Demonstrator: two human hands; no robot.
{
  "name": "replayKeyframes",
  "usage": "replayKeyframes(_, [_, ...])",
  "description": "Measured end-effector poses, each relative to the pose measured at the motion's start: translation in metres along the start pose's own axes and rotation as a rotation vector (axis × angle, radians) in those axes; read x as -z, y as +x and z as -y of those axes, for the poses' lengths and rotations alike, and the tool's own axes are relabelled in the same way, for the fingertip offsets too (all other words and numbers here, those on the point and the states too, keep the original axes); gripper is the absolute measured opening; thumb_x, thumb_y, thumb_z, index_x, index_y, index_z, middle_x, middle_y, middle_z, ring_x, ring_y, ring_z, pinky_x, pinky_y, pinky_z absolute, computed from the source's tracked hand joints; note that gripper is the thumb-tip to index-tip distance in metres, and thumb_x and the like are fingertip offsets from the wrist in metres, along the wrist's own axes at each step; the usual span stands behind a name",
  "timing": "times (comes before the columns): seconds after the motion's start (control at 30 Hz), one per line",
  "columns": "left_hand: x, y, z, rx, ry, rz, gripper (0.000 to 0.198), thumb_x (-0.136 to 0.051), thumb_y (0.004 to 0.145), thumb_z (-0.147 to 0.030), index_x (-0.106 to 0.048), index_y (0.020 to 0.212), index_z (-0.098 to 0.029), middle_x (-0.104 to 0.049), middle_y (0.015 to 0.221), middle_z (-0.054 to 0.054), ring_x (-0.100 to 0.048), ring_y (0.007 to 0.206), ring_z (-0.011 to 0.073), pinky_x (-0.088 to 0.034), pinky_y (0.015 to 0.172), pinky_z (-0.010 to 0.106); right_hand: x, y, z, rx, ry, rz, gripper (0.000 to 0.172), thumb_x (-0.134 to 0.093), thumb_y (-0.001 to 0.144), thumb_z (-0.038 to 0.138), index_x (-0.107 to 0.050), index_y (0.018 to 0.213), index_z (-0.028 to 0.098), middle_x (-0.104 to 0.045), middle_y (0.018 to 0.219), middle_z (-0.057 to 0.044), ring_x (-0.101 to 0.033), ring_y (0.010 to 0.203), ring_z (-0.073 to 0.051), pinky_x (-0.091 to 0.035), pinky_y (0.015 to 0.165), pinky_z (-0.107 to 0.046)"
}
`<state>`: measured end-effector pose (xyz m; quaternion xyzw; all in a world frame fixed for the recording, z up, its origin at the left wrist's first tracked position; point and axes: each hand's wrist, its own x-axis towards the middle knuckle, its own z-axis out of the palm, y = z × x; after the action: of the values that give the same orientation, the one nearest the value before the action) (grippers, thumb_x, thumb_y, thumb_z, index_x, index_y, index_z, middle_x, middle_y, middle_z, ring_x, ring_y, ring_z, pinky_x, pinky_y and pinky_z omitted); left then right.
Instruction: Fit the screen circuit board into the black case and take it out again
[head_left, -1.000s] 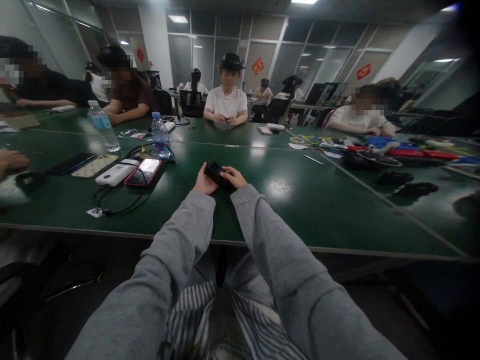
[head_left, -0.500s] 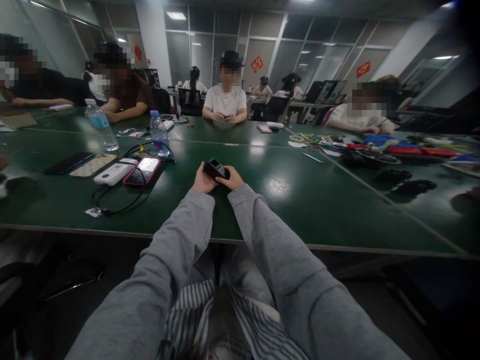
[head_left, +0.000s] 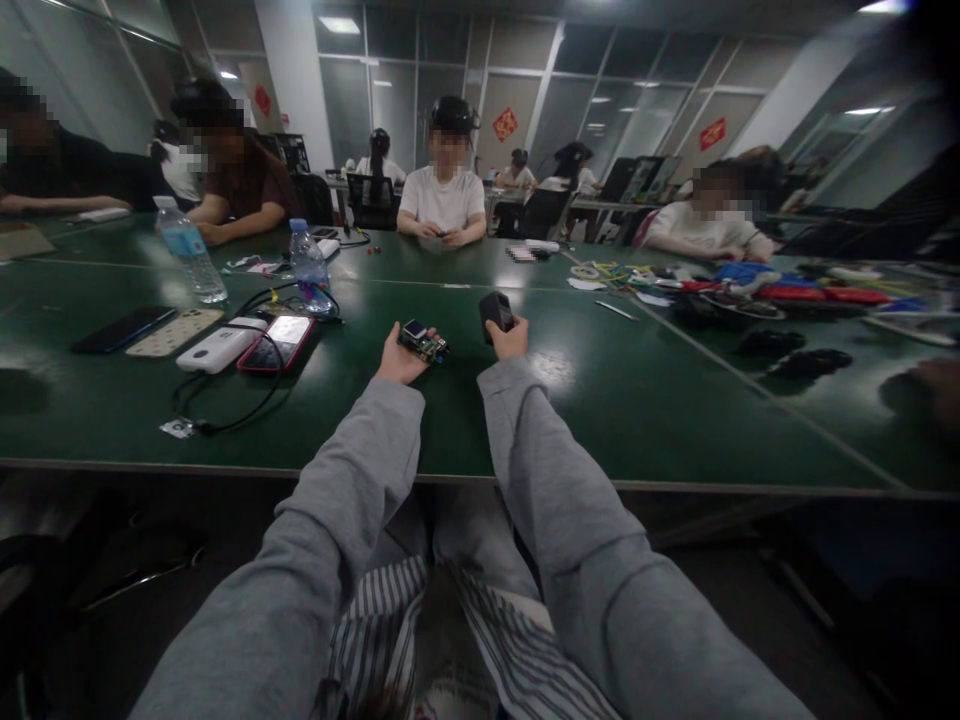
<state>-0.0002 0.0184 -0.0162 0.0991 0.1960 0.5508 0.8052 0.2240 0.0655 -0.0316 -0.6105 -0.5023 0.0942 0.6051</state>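
Note:
Resting in my left hand (head_left: 400, 358) is a small green circuit board (head_left: 424, 341) with a little screen on its top side. The fingers curl around its left end, palm facing up. My right hand (head_left: 510, 339) grips a black box-shaped housing (head_left: 495, 316), with the thumb on its near face. The housing is tilted and stands apart from the board, a short way to its right. Both hands are above the green table (head_left: 600, 420). The inside of the housing is mostly hidden from me.
Left of my hands lie a red-edged phone (head_left: 276, 343), a white power bank (head_left: 217, 345) with a black cable, two more phones and two water bottles (head_left: 309, 265). A pen (head_left: 616, 311), cables and black items (head_left: 806, 362) lie right. Several people sit around.
The black housing and the circuit board have come apart. My right hand has moved right with the housing, while the board stays in my left hand.

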Motion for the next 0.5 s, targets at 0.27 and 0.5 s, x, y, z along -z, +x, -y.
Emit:
replayKeyframes(0.27, [-0.002, -0.003, 0.000, 0.000, 0.015, -0.009, 0.052, -0.041, 0.093, -0.055, -0.055, 0.122, -0.013, -0.068, 0.102, 0.016, -0.066, 0.096, 0.0267, -0.053, 0.088, 0.041, 0.001, -0.013, 0.009, 0.022, -0.247, 0.127, 0.056, -0.072, 0.068, 0.021, -0.053, 0.120, 0.014, -0.058, 0.119, -0.016, -0.054, 0.116, -0.029, -0.042, 0.104, -0.048])
replayKeyframes(0.5, [-0.002, -0.003, 0.000, 0.004, 0.021, -0.004, 0.051, -0.041, 0.093, -0.054, -0.056, 0.121, -0.014, -0.068, 0.103, 0.016, -0.066, 0.096, 0.0267, -0.052, 0.089, 0.042, -0.004, -0.025, 0.004, 0.118, -0.311, 0.183, 0.062, -0.074, 0.067, 0.023, -0.051, 0.124, 0.016, -0.050, 0.122, -0.018, -0.048, 0.118, -0.035, -0.039, 0.102, -0.059])
